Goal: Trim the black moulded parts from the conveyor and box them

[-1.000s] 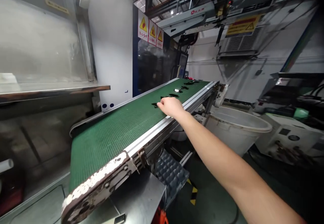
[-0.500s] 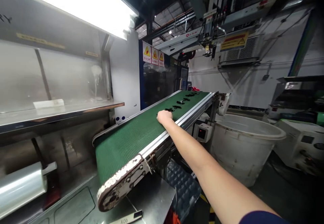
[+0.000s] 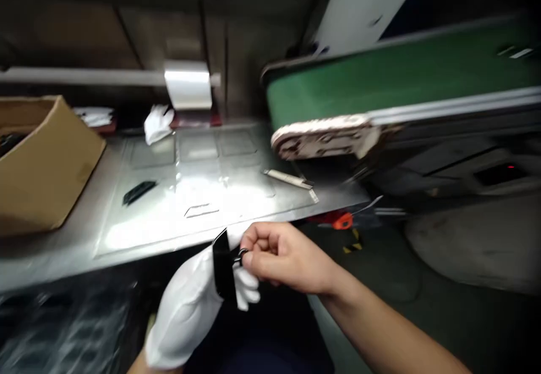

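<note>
My left hand [image 3: 186, 301], in a white glove, grips a flat, glossy black plastic part [image 3: 224, 270] in front of my body, just off the table's near edge. The part stands upright on its narrow side. With thumb and forefinger, my bare right hand [image 3: 291, 258] pinches a small dark looped piece sticking out from the part's right side. Motion blur hides whether that piece is joined to it. Another black part [image 3: 139, 192] lies on the metal table [image 3: 236, 208], away from both hands. A light-coloured cutter-like tool [image 3: 289, 179] rests farther right.
At the left stands a cardboard box [image 3: 51, 171] with dark contents. A crumpled white cloth or glove [image 3: 158, 124] and a roll of film [image 3: 188, 87] are at the back. The green conveyor [image 3: 380, 78] slopes up at the right. Dark trays [image 3: 63, 329] fill the lower left.
My view has swung down and left from the conveyor to the table. My right hand has left the belt and come to the black part, where my gloved left hand now shows.
</note>
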